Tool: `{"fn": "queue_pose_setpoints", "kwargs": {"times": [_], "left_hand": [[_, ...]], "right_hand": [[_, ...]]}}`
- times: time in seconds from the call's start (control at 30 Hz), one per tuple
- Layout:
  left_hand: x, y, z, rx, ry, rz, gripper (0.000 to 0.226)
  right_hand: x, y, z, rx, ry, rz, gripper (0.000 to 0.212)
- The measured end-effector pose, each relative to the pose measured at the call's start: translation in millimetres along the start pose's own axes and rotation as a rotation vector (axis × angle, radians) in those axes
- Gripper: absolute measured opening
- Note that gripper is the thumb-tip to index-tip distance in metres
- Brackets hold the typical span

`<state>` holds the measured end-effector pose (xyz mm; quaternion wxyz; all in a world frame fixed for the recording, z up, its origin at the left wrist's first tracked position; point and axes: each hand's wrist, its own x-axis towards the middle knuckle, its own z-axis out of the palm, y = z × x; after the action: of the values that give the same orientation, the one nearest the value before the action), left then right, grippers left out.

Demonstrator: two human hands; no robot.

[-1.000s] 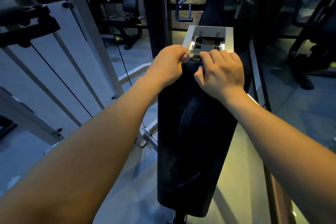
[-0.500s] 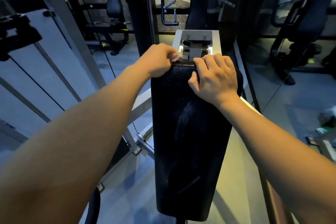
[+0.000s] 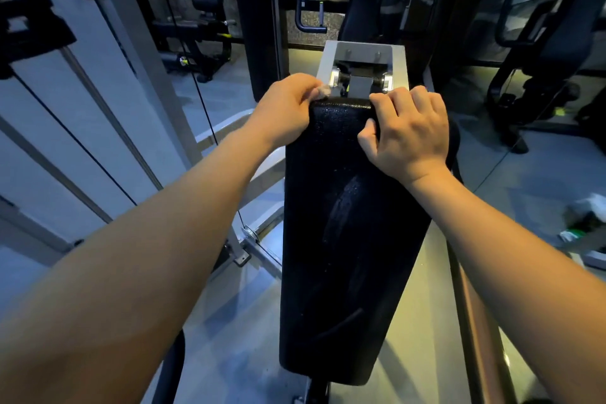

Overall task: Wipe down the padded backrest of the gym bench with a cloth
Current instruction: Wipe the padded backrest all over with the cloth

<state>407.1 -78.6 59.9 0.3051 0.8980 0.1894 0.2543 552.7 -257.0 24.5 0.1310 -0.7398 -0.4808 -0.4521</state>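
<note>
The black padded backrest (image 3: 347, 239) runs lengthwise down the middle of the view, with damp streaks on its surface. My left hand (image 3: 285, 111) sits at its top left corner, fingers closed on a small pale cloth (image 3: 323, 91) of which only a corner shows. My right hand (image 3: 410, 131) rests on the top right corner with its fingers curled over the pad's far edge. Just beyond both hands is the grey metal hinge bracket (image 3: 360, 69).
A grey machine frame with cables (image 3: 108, 128) stands close on the left. Dark gym machines (image 3: 541, 43) fill the back and right. Small items (image 3: 583, 223) lie on the floor at the right. A steel rail (image 3: 475, 321) runs along the bench's right side.
Both hands stay at the top of the backrest. My right hand has slid toward the pad's right corner, baring the top edge between the hands. The view has shifted slightly.
</note>
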Motion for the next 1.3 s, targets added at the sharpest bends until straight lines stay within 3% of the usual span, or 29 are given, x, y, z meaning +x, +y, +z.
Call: {"fn": "queue_pose_setpoints", "kwargs": {"times": [0.13,0.27,0.47,0.67,0.77,0.9,1.03,1.13,1.3], "left_hand": [[-36,-14,19,-0.248,0.277,-0.049,0.029],[-49,-8,24,-0.207,0.379,-0.083,0.029],[-44,12,26,0.068,0.327,0.238,0.021],[-76,-10,55,0.174,0.477,0.029,0.036],[-66,0,43,0.224,0.448,0.058,0.034],[-68,7,44,0.258,0.36,0.095,0.053],[-66,15,47,0.298,0.385,0.122,0.064],[-59,12,51,0.312,0.357,0.223,0.059],[-80,-3,74,0.355,0.416,0.177,0.066]], "right_hand": [[0,1,0,0.011,-0.012,0.004,0.04],[0,0,-1,0.013,-0.007,0.004,0.039],[0,0,-3,0.013,-0.01,-0.004,0.038],[-1,1,-4,0.012,-0.012,0.008,0.04],[-1,1,-4,0.028,-0.018,0.003,0.04],[-1,2,-2,0.01,0.004,0.008,0.039],[-1,1,0,0.007,0.008,0.01,0.04],[-2,1,1,0.012,-0.004,0.008,0.041],[-2,2,0,0.013,-0.004,0.012,0.041]]}}
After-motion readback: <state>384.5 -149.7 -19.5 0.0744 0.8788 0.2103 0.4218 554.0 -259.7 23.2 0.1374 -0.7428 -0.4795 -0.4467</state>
